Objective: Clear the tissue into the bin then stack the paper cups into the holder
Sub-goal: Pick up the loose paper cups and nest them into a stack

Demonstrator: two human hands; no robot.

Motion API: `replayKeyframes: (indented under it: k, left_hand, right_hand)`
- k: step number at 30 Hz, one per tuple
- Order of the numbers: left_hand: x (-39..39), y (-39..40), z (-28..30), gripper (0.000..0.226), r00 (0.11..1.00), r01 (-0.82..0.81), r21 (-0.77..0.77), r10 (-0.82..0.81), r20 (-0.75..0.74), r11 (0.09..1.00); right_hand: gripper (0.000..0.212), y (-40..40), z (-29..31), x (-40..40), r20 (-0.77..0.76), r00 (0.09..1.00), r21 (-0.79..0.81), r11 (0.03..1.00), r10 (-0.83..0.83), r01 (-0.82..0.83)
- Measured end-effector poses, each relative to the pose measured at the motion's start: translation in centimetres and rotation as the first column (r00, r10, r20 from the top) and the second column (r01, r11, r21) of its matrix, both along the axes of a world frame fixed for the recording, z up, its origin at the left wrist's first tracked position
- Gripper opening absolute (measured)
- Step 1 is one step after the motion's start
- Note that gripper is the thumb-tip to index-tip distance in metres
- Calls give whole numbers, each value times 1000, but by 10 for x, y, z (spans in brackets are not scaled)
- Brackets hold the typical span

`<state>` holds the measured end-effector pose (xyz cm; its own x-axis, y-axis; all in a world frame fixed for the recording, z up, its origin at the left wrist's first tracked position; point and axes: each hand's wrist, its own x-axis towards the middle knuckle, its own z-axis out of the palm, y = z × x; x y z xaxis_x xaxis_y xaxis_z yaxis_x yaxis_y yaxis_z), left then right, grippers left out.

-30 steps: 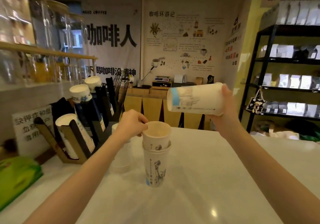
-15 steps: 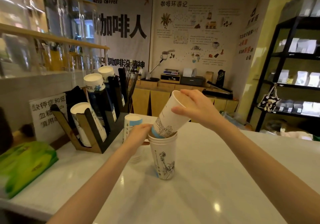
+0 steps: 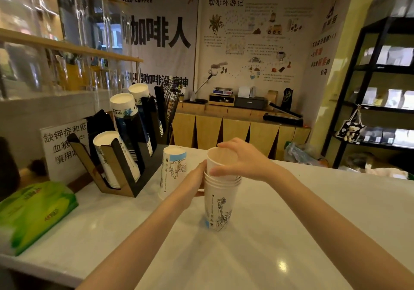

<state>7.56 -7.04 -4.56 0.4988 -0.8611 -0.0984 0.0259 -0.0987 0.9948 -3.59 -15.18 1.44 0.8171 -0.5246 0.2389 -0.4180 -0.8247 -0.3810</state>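
Note:
A stack of white printed paper cups (image 3: pixel 218 202) stands upright on the white counter (image 3: pixel 280 233). My left hand (image 3: pixel 194 180) grips the stack's left side near the rims. My right hand (image 3: pixel 243 161) rests over the rim of the top cup (image 3: pixel 220 160), which sits nested in the stack. An upside-down paper cup (image 3: pixel 172 173) stands just left of the stack. The black and brown cup holder (image 3: pixel 122 155) at the left holds three slanted rows of cups. No loose tissue or bin is in view.
A green tissue pack (image 3: pixel 33 213) lies at the counter's left edge. A white sign (image 3: pixel 65 148) leans behind the holder. Glass jars stand on a wooden shelf (image 3: pixel 67 45) above. A black shelving unit (image 3: pixel 380 92) is at the far right.
My right hand brought a cup from up in the air, tilted it into the stack, and it now sits straight and nested. My left hand moved from the rim to the stack's side.

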Motion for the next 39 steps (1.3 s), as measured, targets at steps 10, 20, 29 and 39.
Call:
replayKeyframes:
  k: [10,20,29,39]
  left_hand:
    - [-3,-3,-4,45,995,-54,-11,53,-84,998]
    - [3,5,-6,53,957,-27,-143,67,284,989]
    - [0,20,-12,65,113,214,-125,102,988,969]
    - [7,25,1,58,297,205,-273,206,932,940]
  right_hand:
    - [86,3,-33,5,57,998,87,996,-36,31]
    - [111,-10,-47,-20,263,965,457,884,-26,-100]
    - [96,-10,-129,-19,233,972,622,773,-28,-127]
    - [67,-18,-121,-19,279,952,480,877,-129,-21]
